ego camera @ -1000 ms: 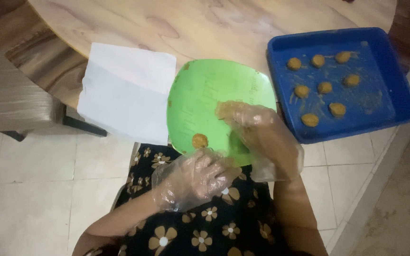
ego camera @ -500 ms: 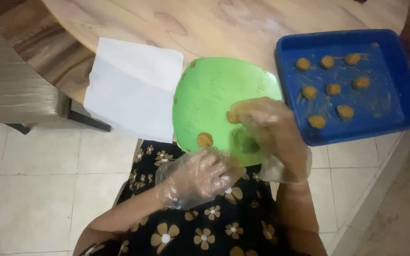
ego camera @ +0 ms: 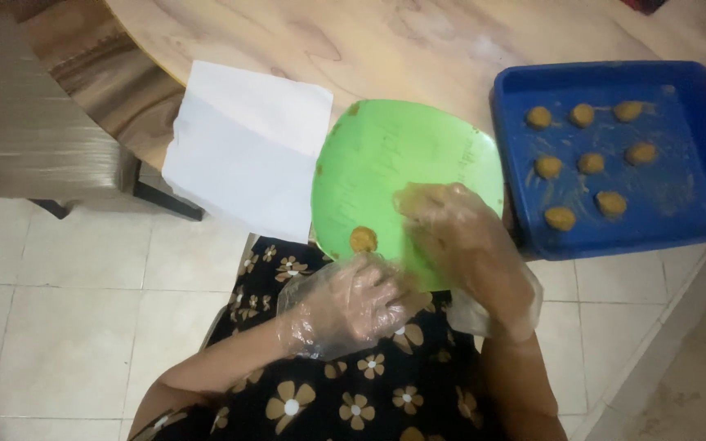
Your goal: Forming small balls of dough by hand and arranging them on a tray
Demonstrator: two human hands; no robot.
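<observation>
The gloved left hand (ego camera: 345, 306) grips the green plate's (ego camera: 386, 155) near edge to steady it while the right hand's (ego camera: 459, 245) fingers press flat on it beside a dough ball (ego camera: 362, 239)

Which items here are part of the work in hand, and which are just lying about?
In use: green plate, dough ball on it, left hand, right hand, blue tray of dough balls.
Lying about: white paper, chair.
</observation>
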